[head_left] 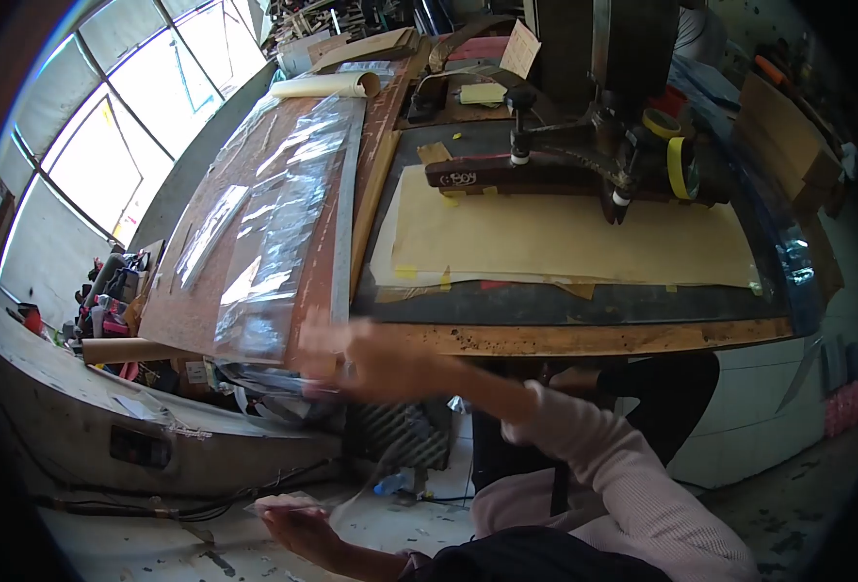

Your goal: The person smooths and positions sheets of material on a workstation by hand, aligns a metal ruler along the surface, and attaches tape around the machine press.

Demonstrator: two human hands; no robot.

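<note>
My right hand [366, 364], smeared by motion, is over the near left edge of the worktable, by the end of the clear plastic sheets [283, 233]. Its fingers are too blurred to show whether they grip anything. Lower down, off the table, my left hand [298, 532] is palm up with curled fingers around a thin piece of clear plastic film [291, 504]. The plastic sheets lie lengthwise on the brown board [191, 233] to the left. Large tan paper sheets [565, 238] are on the dark mat [545, 308], under the machine's clamp bar [477, 173].
The machine's dark head [632, 58] rises above the mat, with yellow tape rolls [678, 165] at its side. A wooden strip [584, 339] edges the table in front. A paper roll [327, 85] rests at the back left. Cables [186, 509] run along the floor. Part of another person [700, 37] shows behind.
</note>
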